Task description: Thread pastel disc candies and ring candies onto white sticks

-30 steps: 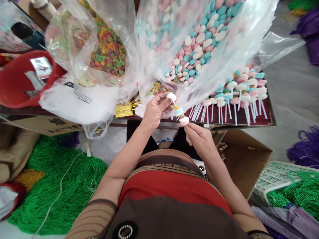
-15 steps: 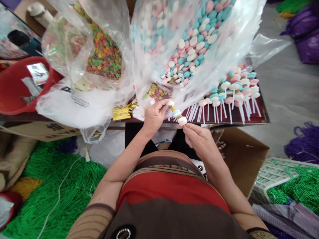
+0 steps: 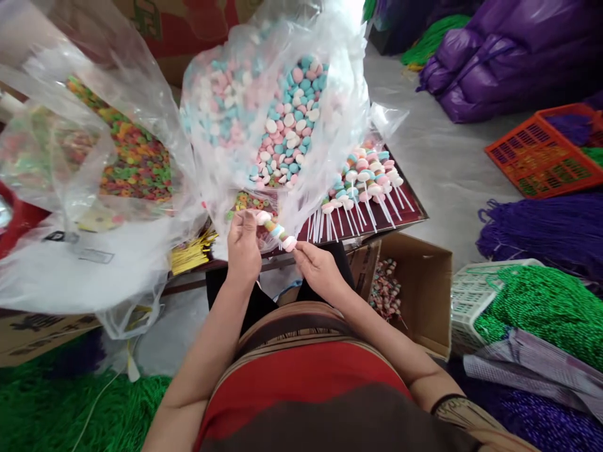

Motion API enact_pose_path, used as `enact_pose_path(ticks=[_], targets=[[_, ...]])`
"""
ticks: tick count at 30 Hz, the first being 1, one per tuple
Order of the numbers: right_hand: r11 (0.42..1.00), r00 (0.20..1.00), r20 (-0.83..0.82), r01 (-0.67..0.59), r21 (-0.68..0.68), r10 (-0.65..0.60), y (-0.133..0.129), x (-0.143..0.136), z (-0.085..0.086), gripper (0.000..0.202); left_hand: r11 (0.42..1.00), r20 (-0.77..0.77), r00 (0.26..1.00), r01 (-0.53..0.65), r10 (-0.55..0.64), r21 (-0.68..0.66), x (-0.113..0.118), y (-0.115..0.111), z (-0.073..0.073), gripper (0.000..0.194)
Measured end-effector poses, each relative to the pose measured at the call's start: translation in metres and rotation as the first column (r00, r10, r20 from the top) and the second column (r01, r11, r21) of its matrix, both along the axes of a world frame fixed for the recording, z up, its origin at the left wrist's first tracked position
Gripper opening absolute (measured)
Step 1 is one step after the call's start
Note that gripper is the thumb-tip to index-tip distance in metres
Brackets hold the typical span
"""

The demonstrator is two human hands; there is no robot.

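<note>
The person holds a short skewer of pastel candies (image 3: 275, 230) with both hands, near the front edge of the dark red tabletop (image 3: 411, 212), at the centre of the frame. The skewer is tilted: its white end is at upper left, its pink end at lower right, and green, orange and blue pieces are between them. The left hand (image 3: 244, 246) pinches the white end between thumb and fingers. The right hand (image 3: 322, 269) has its fingertips pressed together at the pink end; what exactly they grip is too small to tell.

Behind the hands, at the upper centre, stands a clear plastic bag of pink, white and blue candies (image 3: 291, 129). At the left there is a clear bag of colourful ring candies (image 3: 137, 164), and between this bag and the left hand lies a bundle of yellow strips (image 3: 191, 252). To the right of the big bag, a group of candy skewers with white sticks (image 3: 366, 179) rests on the tabletop, the sticks pointing toward the person. Below the tabletop, at the right, an open brown cardboard box (image 3: 426, 292) contains more small candy pieces (image 3: 386, 290).
</note>
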State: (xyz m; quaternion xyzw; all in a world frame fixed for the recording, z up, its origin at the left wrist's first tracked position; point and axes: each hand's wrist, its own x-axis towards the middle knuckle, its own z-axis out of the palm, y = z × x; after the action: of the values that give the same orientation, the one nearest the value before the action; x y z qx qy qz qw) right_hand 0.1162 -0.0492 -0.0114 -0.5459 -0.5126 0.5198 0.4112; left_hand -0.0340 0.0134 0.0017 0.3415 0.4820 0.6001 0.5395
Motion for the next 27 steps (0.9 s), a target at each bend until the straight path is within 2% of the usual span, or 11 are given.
enact_pose_path(ticks=[3, 7, 9, 12, 14, 16, 19, 21, 23, 25, 27], targets=[[0.998, 0.998, 0.020, 0.057, 0.018, -0.058, -0.001, 0.001, -0.005, 0.026, 1.000, 0.138, 0.990, 0.002, -0.002, 0.003, 0.009, 0.002, 0.007, 0.042], [0.993, 0.993, -0.034, 0.118, 0.008, -0.117, -0.004, -0.001, -0.007, 0.034, 0.996, 0.214, 0.975, 0.068, -0.056, -0.051, 0.021, -0.004, 0.012, 0.038], [0.991, 0.982, -0.164, 0.081, -0.111, -0.098, -0.006, -0.004, -0.006, 0.041, 0.996, 0.235, 0.971, 0.070, -0.054, -0.058, 0.029, -0.010, 0.014, 0.036], [0.958, 0.912, -0.401, -0.031, -0.284, -0.089, -0.007, -0.010, -0.005, 0.046, 0.996, 0.247, 0.968, 0.060, -0.043, -0.061, 0.039, -0.018, 0.014, 0.035], [0.947, 0.867, -0.488, -0.071, -0.313, -0.096, -0.007, -0.012, -0.004, 0.046, 0.993, 0.253, 0.966, 0.081, -0.058, -0.082, 0.043, -0.020, 0.014, 0.035], [0.950, 0.866, -0.489, -0.056, -0.307, -0.107, -0.006, -0.010, -0.001, 0.046, 0.988, 0.266, 0.960, 0.118, -0.088, -0.101, 0.045, -0.019, 0.014, 0.037], [0.970, 0.920, -0.372, 0.031, -0.239, -0.121, -0.005, 0.007, 0.012, 0.039, 0.979, 0.270, 0.950, 0.185, -0.157, -0.081, 0.040, -0.014, 0.014, 0.047], [0.981, 0.954, -0.257, 0.117, -0.153, -0.154, -0.004, 0.029, 0.026, 0.031, 0.977, 0.259, 0.947, 0.207, -0.189, -0.046, 0.034, -0.010, 0.013, 0.058], [0.963, 0.958, -0.100, 0.269, -0.021, -0.269, 0.000, 0.059, 0.039, 0.030, 0.981, 0.249, 0.951, 0.194, -0.182, -0.025, 0.028, -0.008, 0.010, 0.061], [0.921, 0.915, 0.130, 0.366, 0.133, -0.383, 0.011, 0.093, 0.048, 0.034, 0.984, 0.230, 0.959, 0.176, -0.165, -0.029, 0.023, -0.008, 0.005, 0.058], [0.885, 0.793, 0.402, 0.364, 0.291, -0.458, 0.030, 0.126, 0.050, 0.036, 0.983, 0.205, 0.966, 0.174, -0.160, -0.053, 0.021, -0.010, -0.002, 0.052]])
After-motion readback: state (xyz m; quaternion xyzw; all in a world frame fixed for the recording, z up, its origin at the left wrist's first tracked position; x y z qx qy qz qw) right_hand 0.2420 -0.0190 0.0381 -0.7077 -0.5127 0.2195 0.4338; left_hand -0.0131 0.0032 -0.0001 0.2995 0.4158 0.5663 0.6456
